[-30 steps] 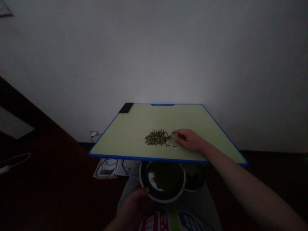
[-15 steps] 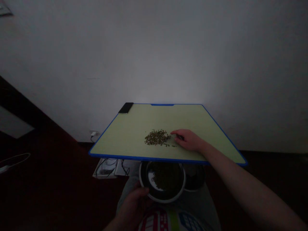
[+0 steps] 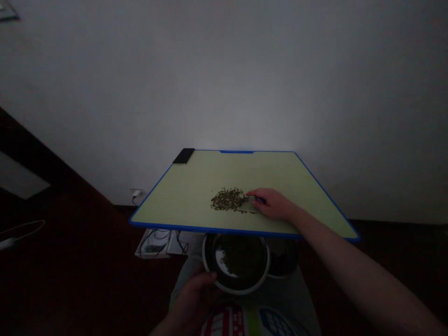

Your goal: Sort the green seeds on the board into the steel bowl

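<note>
Two round bowls: both in the lap, bottom centre of frame; front bowl (image 3: 241, 292) has dark greenish grains (image 3: 245, 255) heaped mostly right of its middle, shiny bottom bare at left; rear bowl (image 3: 280, 276) partly behind it, contents too dark to tell.
Left hand: (image 3: 198, 288) bottom centre-left, thumb over the front bowl's rim, closed on its left side; other fingers mostly hidden.
Seed pile: (image 3: 227, 199) loose brownish seeds on blue-edged folding table (image 3: 168, 198), mid-frame, just left of right fingertips.
Right hand: (image 3: 270, 202) low over the tabletop, fingers partly curled, index stretched toward pile; pale thin item seems to stick out, grip on it can't be told.
Black phone: (image 3: 184, 156) table's upper-left corner.
Cut off: right forearm at lower-right edge, wall frame (image 3: 7, 13) at upper left.
</note>
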### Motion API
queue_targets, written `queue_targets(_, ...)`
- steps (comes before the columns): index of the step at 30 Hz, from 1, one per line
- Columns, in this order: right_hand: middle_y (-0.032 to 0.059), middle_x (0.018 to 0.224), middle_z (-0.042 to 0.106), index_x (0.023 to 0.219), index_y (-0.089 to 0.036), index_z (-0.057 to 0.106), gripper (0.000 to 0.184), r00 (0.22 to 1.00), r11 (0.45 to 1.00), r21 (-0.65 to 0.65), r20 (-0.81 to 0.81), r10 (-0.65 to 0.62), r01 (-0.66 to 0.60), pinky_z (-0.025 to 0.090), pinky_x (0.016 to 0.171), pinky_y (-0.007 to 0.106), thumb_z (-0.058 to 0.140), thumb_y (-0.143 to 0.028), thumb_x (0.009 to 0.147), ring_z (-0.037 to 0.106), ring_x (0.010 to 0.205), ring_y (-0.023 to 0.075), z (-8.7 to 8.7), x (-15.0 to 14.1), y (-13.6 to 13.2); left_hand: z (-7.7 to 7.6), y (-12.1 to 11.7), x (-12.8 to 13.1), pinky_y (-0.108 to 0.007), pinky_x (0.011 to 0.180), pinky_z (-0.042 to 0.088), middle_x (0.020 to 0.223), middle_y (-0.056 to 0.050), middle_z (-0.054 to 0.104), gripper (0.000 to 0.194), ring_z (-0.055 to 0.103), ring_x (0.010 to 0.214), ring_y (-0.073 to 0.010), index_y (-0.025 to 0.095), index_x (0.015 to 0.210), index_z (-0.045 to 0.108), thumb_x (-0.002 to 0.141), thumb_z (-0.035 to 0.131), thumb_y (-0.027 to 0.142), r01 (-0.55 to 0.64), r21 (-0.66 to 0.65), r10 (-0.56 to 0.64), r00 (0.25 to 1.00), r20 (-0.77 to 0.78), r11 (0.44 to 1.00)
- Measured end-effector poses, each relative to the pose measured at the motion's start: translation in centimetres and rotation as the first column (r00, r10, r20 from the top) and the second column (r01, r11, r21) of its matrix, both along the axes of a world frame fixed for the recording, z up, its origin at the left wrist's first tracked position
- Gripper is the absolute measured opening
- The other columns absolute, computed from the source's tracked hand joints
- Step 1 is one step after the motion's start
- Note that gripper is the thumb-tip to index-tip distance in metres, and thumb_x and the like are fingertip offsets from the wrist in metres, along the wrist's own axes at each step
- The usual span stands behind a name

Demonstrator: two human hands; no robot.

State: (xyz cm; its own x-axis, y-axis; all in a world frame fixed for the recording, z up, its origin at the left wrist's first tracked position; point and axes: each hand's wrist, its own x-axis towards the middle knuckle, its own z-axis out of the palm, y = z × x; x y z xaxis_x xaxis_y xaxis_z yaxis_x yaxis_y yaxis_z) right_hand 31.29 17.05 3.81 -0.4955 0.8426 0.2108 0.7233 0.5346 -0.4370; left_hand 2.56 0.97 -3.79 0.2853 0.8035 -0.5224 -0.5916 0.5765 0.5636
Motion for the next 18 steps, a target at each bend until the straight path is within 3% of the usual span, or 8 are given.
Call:
queue_targets(5,0.0118,0.098,0.077,0.126,-0.015,0.073,0.04,1.0,1.0,0.01,-0.003,0.016,-0.016,0.05,0.083,0.036,0.057,-0.02,0.09,0.068,0.085,0.0227,0.0,0.2,-0.2,-0.9,-0.1,0.0,-0.049,0.09,0.062,0.101,-0.008,0.085,0.059,0.08,0.082,-0.0292,0.02,0.128,0.067,0.071,0.072,0.007,-0.011,-0.002,0.011,1.0,-0.004,1.0)
queue_targets(9,0.0118,0.102,0.077,0.126,-0.016,0.072,0.041,1.0,1.0,0.009,0.006,0.015,-0.015,0.051,0.083,0.036,0.057,-0.019,0.088,0.068,0.086,0.0225,0.1,0.3,-0.3,-1.1,-0.1,0.0,-0.044,0.091,0.062,0.097,-0.008,0.085,0.061,0.08,0.089,-0.0285,0.02,0.131,0.065,0.072,0.07,0.005,-0.025,0.014,0.025,1.0,0.008,1.0)
queue_targets(14,0.0134,0.106,0.078,0.127,-0.014,0.072,0.041,0.999,0.999,0.006,0.009,0.036,-0.036,0.053,0.086,0.038,0.057,-0.021,0.089,0.07,0.092,0.0243,-0.2,0.2,-0.3,-1.3,-0.1,0.0,-0.051,0.089,0.062,0.098,-0.009,0.085,0.066,0.08,0.084,-0.0308,0.021,0.136,0.061,0.072,0.072,0.008,-0.018,-0.033,0.018,1.0,-0.001,0.999)
queue_targets(18,0.0148,0.113,0.077,0.128,-0.014,0.071,0.042,0.999,0.998,0.019,0.006,0.053,-0.053,0.053,0.09,0.039,0.054,-0.022,0.091,0.071,0.101,0.0252,-0.1,0.4,-0.5,-1.4,-0.1,0.0,-0.05,0.094,0.061,0.102,-0.009,0.084,0.059,0.08,0.092,-0.0315,0.019,0.129,0.066,0.071,0.072,0.007,-0.023,0.003,0.023,0.999,0.036,1.0)
